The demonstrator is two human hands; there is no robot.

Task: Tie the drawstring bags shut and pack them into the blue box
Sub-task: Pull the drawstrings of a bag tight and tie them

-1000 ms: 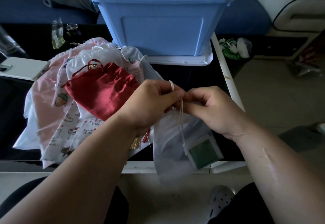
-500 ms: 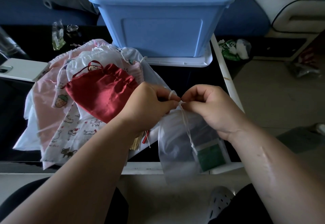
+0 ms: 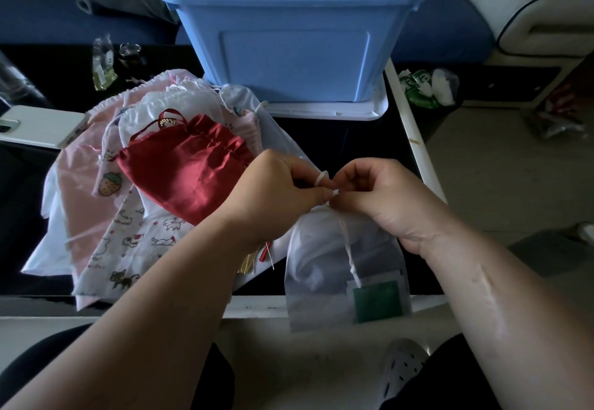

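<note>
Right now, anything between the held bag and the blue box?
Nothing visible. The translucent white drawstring bag, its cord pinched by left hand and right hand, has only black tabletop before the open blue plastic box. The red satin pouch lies left, off that path.

Box (image 3: 289, 49) behind the pile of bags (image 3: 128, 236), phone (image 3: 35, 126) at far left.

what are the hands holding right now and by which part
Both the left hand and right hand pinch the white drawstring right at the gathered neck of the translucent bag.
</note>
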